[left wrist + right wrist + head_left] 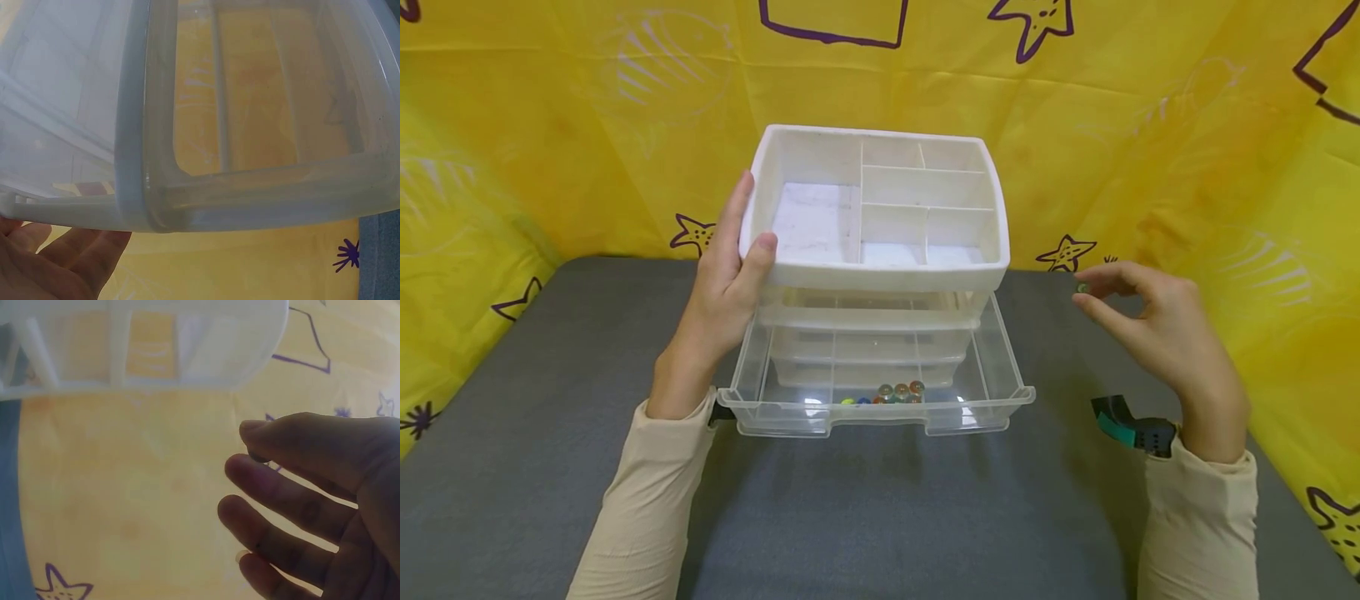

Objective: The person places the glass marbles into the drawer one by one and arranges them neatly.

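Note:
A white plastic drawer organizer [880, 277] stands mid-table, its top tray divided into compartments. Its clear lower drawer [880, 417] is pulled out toward me and holds several marbles [901, 392] near the front wall. My left hand [722, 275] grips the organizer's upper left side, thumb at the top rim. In the left wrist view, the fingers [94, 250] lie along the organizer's side [262, 200]. Off to the right of the organizer, my right hand [1157, 325] pinches a small greenish marble [1082, 288] between thumb and finger. The right wrist view shows that marble [257, 455] mostly hidden and dark.
A dark grey cloth [880, 517] covers the table. Yellow fabric [880, 75] with purple star drawings hangs behind the organizer and along both sides. A black and teal strap [1131, 429] sits at my right wrist.

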The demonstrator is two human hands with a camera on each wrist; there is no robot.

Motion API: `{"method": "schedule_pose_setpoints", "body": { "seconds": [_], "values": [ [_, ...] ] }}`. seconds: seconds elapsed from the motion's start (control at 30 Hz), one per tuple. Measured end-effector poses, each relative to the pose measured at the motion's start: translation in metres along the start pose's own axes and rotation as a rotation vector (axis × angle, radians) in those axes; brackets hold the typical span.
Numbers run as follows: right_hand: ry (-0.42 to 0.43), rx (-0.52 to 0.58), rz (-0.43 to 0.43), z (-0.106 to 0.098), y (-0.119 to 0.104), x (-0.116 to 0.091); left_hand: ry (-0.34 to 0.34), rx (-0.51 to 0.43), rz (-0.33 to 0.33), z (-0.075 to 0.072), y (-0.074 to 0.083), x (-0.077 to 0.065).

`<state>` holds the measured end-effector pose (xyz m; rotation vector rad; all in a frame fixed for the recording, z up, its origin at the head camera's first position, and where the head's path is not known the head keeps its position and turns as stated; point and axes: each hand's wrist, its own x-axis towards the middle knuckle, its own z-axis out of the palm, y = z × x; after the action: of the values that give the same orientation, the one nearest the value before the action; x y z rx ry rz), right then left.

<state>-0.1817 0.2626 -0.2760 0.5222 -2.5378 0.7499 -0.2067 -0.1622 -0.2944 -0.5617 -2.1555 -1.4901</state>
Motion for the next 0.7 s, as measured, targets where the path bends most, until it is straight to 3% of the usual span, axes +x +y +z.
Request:
{"method": "schedule_pose_setpoints", "body": {
  "seconds": [0.47, 0.7],
  "values": [
    [0.093, 0.092, -0.155, 0.004, -0.017, 0.001, -0.006, 0.018, -0.017, 0.0, 0.0, -0.001],
    [0.125, 0.087, -0.21, 0.003, -0.026, -0.001, -0.003, 0.013, -0.012, 0.0, -0.001, 0.0]
  ]
}}
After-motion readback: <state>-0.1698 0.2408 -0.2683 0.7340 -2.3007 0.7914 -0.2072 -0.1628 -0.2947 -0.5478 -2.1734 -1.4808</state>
